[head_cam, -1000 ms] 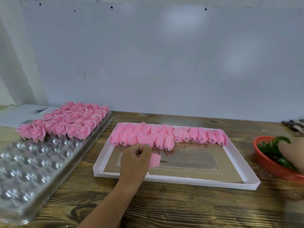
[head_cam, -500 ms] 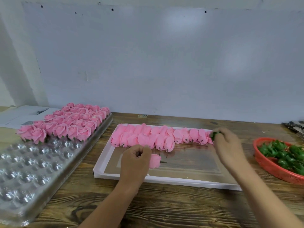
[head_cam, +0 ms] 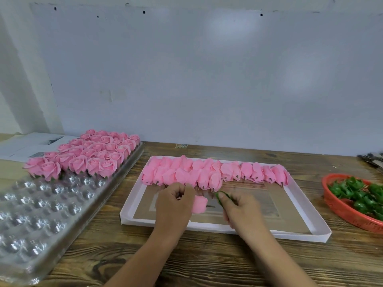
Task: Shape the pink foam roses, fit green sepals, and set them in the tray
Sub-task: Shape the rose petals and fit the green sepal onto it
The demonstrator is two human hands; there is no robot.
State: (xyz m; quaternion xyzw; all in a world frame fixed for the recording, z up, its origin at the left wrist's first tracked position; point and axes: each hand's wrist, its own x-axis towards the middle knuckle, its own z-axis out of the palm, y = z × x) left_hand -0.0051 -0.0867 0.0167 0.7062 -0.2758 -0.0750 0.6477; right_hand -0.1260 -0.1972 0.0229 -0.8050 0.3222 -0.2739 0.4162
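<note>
Gripped in left hand (head_cam: 175, 204): one closed pink foam rose bud (head_cam: 200, 204), held above shallow white cardboard box (head_cam: 228, 227). Pinched in right hand (head_cam: 240, 210) just beside it — small green plastic sepal (head_cam: 222, 194). Clear plastic blister tray (head_cam: 41, 214) at left, far end filled with finished pink roses (head_cam: 87, 160); red basket of green sepals (head_cam: 356, 198) at right.

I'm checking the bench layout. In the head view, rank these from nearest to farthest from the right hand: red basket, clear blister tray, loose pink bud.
1. Loose pink bud, just left of the right hand.
2. Red basket, far right.
3. Clear blister tray, far left.
</note>
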